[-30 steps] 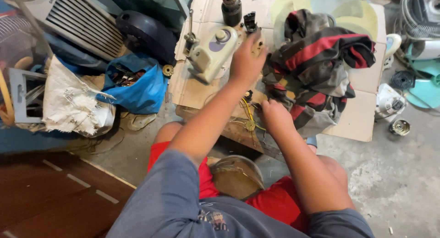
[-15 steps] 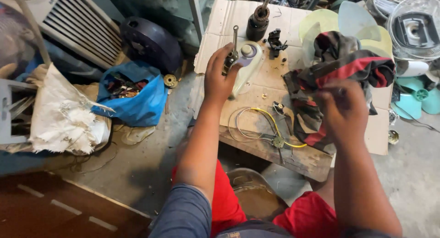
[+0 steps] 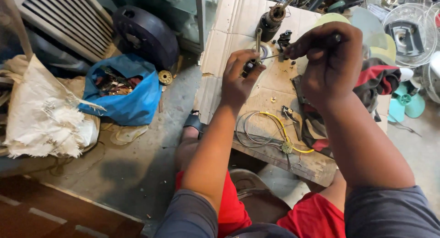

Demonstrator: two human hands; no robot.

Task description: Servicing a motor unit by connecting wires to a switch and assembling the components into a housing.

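Now thin rod (image 3: 275, 56) between both fingers (image 3: 293, 49)

A blue bag (image 3: 126, 93) of scrap lay on the concrete floor (image 3: 137, 169) beside a torn white sack (image 3: 43, 121), a black round housing (image 3: 144, 34) and a slatted white grille (image 3: 59, 18) behind.
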